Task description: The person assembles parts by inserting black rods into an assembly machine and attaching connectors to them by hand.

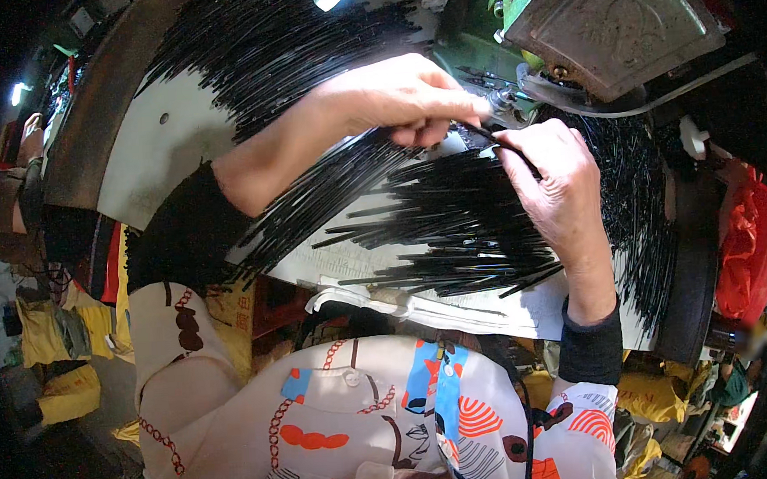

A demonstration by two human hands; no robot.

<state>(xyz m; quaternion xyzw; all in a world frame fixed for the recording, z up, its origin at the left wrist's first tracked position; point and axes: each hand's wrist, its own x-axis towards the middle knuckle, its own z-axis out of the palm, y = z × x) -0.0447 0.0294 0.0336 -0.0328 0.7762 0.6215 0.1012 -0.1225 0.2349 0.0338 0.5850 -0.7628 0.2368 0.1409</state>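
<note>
My left hand is closed, fingertips pinched on one end of a thin black strip at the foot of the machine. My right hand grips the strip's other end between thumb and fingers. The strip spans the short gap between both hands; its exact kind is unclear. Beneath my left wrist lies a bundle of long black strips. Below and left of my right hand, a pile of similar strips covers part of the pale tabletop. Metal machine parts sit just beyond my fingers, partly hidden.
A machine with a green body and metal cover stands at the upper right. More black strips are heaped at the far side. Along the right edge hangs a red bag. Another person's hand appears at the far left.
</note>
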